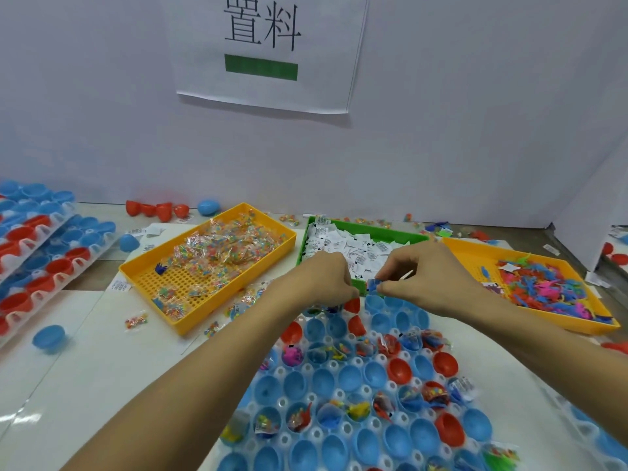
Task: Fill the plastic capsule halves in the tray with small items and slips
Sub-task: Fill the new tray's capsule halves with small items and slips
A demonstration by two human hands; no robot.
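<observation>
Capsule halves [350, 379], blue and red, sit open side up in the clear tray [282, 372] that fills the near middle of the table [85, 368], under both forearms. Nearest rows are a mix: several halves already carry a bright toy or a wrapped packet, others show only bare blue. Farther up, one row looks filled and the rows just below the hands look unfilled.

At the tray's far edge the two hands meet, almost touching. The right hand [431, 277] pinches a small blue item [373, 286] between thumb and fingertips, just above the far row of halves. The left hand [326, 278] is curled with its fingers turned down toward the same row; whether it holds anything I cannot tell, as its fingertips are hidden.

The step looks like dropping that blue piece into one of the far halves. To do it well, I would lower it right into the mouth of one half before letting go, so it does not bounce into a neighbour, and keep the wrists lifted off the filled halves below so nothing is knocked out.

Beyond the hands, the green bin [390, 234] of white slips [353, 248] lies just behind them. The left yellow bin [163, 287] holds clear bead packets, the right yellow bin [469, 253] coloured toys.
</observation>
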